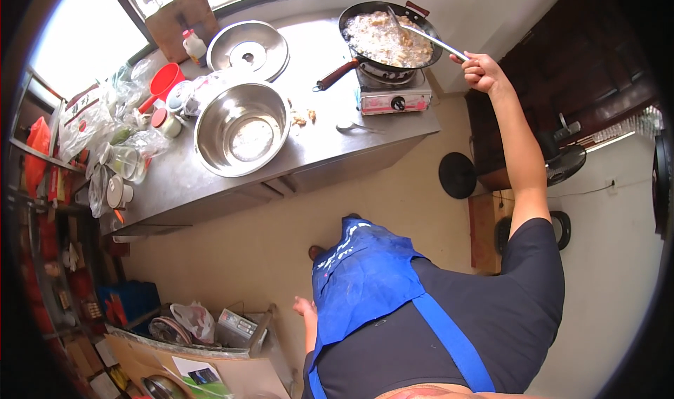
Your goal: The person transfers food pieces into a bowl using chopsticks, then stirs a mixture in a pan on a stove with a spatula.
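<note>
My right hand [481,72], its arm stretched far out, is closed round the end of a long-handled metal spatula [439,42]. The spatula's head is partly sunk in a black wok [349,43], among pale brown pieces of food [390,41] in bubbling, foamy liquid. The wok sits on a portable gas stove [394,101] at the counter's right end, its wooden handle pointing left toward me. Low beside my blue apron [365,276], my left hand [304,306] hangs with its fingers curled and nothing visible in them.
A large steel bowl [242,161] stands on the metal counter [316,142], with stacked steel basins [270,44] behind it. A spoon [351,126], red ladle [165,81], jars and plastic bags lie around. Behind to the left is a low cabinet [232,371] bearing a scale [237,326]. A black round stool [457,175] stands right.
</note>
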`<state>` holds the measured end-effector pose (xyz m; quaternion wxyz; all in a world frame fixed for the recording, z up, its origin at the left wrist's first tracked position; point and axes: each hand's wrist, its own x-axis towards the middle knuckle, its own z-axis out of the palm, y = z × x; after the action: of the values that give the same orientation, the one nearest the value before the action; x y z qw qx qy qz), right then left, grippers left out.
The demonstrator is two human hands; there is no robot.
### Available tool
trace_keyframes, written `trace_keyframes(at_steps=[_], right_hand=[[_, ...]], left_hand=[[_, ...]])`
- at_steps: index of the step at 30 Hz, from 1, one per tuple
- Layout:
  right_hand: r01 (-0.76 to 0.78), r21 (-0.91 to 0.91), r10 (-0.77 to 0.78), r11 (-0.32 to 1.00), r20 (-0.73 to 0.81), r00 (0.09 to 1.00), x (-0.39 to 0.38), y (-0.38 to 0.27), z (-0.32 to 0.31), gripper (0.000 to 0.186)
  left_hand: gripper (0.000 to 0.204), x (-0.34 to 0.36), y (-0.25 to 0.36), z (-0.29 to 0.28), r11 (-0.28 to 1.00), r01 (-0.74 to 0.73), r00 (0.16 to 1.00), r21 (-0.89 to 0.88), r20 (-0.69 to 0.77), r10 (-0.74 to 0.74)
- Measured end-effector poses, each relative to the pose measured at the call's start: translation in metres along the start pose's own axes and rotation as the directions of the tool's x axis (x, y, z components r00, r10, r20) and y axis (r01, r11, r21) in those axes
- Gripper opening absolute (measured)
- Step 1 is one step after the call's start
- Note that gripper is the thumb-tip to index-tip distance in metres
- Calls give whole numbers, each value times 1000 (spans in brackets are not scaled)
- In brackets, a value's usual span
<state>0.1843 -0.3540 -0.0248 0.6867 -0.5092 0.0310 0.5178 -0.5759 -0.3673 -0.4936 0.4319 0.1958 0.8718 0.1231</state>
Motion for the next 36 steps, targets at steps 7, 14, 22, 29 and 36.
trace_keyframes(at_steps=[7,14,22,29,36], right_hand=[[135,-481,-252,866,-188,949,-45,-8,7,33],[1,-948,-746,-318,251,617,-29,-8,-3,28],[-308,-727,-757,-614,432,490,-11,12,0,26],[-207,-784,-739,-585,411,533,5,12,-28,28],[13,-978,-637,-208,145,757,20,14,-41,33]], left_hand=[[61,9,5,9,994,24,1000,-108,-2,-24],[49,55,-6,25,976,-94,995,-194,13,99],[47,36,-12,18,973,13,997,-232,81,6],[46,16,-23,-6,987,35,999,-160,35,-30],[37,2,-20,-9,997,34,999,-74,-19,-35]])
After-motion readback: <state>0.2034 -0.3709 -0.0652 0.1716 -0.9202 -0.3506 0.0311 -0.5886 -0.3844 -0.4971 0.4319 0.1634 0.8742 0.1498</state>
